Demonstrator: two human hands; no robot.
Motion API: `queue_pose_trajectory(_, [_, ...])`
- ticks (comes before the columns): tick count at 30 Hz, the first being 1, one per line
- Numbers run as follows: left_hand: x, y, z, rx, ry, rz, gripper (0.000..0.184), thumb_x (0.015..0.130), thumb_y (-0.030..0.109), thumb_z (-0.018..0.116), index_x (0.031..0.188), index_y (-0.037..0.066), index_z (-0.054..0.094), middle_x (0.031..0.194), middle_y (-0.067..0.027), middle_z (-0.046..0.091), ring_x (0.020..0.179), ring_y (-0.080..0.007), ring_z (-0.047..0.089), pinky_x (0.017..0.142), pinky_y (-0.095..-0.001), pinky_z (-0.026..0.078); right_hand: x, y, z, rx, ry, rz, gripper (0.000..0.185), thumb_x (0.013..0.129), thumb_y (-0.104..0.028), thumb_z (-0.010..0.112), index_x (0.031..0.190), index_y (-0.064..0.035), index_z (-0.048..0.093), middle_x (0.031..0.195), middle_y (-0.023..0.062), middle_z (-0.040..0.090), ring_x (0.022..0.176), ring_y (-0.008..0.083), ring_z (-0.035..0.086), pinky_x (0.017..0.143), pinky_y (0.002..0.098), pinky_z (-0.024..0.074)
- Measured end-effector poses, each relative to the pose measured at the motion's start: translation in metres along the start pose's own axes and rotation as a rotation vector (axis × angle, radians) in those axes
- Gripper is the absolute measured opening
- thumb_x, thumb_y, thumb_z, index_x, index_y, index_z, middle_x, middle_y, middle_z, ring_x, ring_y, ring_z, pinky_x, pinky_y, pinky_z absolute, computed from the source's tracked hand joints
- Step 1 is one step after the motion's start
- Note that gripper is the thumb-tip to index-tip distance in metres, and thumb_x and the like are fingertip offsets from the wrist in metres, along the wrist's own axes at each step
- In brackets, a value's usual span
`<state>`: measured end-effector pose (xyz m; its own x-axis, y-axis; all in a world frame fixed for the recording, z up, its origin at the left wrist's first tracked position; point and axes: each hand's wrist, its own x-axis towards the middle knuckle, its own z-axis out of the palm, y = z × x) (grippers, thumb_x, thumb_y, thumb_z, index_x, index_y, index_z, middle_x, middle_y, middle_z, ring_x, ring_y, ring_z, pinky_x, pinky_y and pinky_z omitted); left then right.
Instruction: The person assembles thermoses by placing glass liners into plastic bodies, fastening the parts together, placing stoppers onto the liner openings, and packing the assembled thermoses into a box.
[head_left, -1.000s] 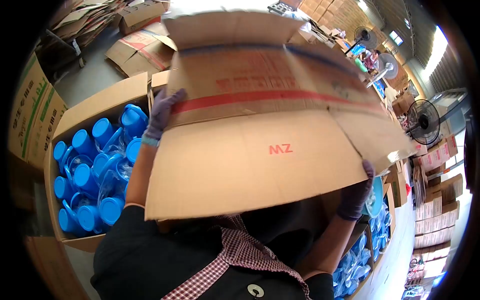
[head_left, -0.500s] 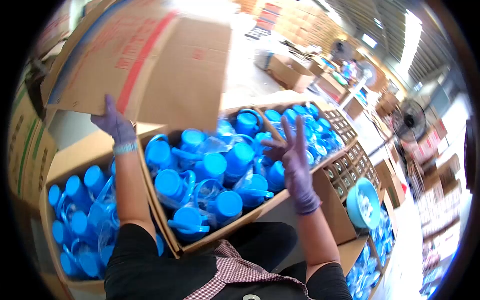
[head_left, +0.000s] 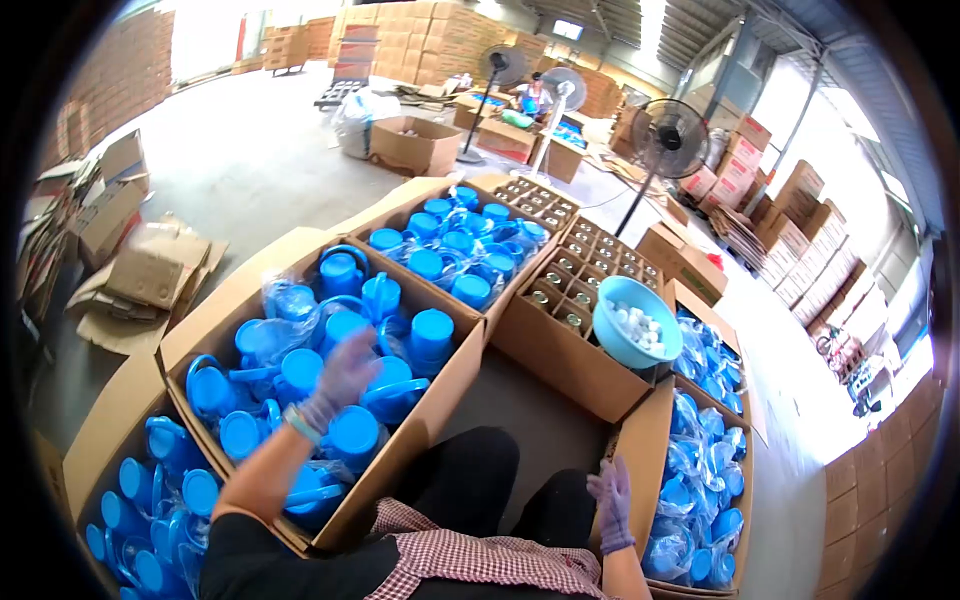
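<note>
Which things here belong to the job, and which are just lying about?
Likely in the job:
left hand, over blue plasticware
box holding it
bowl of white pieces, on divided box

Apparently just lying about:
flattened cardboard
nearest fan
stacked cartons

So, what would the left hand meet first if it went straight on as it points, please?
Probably a blue plastic jug in the open carton, just ahead of the left hand, though depth is unclear; it might pass above.
</note>
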<state>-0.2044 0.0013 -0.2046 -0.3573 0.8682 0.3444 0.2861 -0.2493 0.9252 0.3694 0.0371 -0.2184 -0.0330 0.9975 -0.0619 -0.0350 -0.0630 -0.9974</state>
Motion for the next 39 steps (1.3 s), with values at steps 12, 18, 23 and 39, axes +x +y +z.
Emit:
queue_pose_trajectory(12, [-0.202, -0.254, 0.127, -0.517, -0.612, -1.090, 0.071, 0.101, 0.061, 0.051, 0.147, 0.007, 0.054, 0.145, -0.0141, 0.061, 0.124, -0.0267, 0.061, 0.106, -0.0444, 0.049, -0.141, 0.188, -0.129, -0.147, 0.212, 0.398, 0.060, 0.108, -0.047, 0.045, 0.147, -0.0032, 0.054, 0.144, 0.0152, 0.060, 0.136, 0.0286, 0.053, 0.113, 0.0387, 0.0422])
queue_pose_trajectory(18, [-0.209, -0.201, 0.149, -0.051, -0.560, -1.259, 0.067, 0.102, 0.059, 0.051, 0.143, 0.007, 0.056, 0.138, -0.0119, 0.062, 0.118, -0.0250, 0.061, 0.102, -0.0429, 0.050, -0.116, 0.192, -0.115, -0.122, 0.204, 0.451, 0.057, 0.106, -0.045, 0.048, 0.145, -0.0036, 0.055, 0.140, 0.0154, 0.062, 0.133, 0.0282, 0.054, 0.111, 0.0378, 0.0431])
queue_pose_trajectory(23, [-0.073, -0.212, 0.246, 0.018, -0.528, -1.073, 0.063, 0.102, 0.058, 0.052, 0.140, 0.008, 0.058, 0.133, -0.0101, 0.062, 0.114, -0.0236, 0.061, 0.098, -0.0416, 0.050, -0.064, 0.210, -0.126, -0.103, 0.236, 0.571, 0.054, 0.105, -0.043, 0.050, 0.143, -0.0039, 0.057, 0.137, 0.0156, 0.063, 0.131, 0.0279, 0.056, 0.110, 0.0372, 0.0439])
queue_pose_trajectory(39, [0.395, -0.195, 0.472, 1.413, -0.898, 0.425, 0.052, 0.104, 0.052, 0.053, 0.130, 0.009, 0.065, 0.115, -0.0042, 0.065, 0.100, -0.0191, 0.062, 0.087, -0.0376, 0.052, 0.156, 0.167, -0.167, -0.171, 0.266, 0.793, 0.047, 0.102, -0.036, 0.057, 0.136, -0.0049, 0.061, 0.128, 0.0163, 0.067, 0.123, 0.0271, 0.060, 0.106, 0.0350, 0.0465])
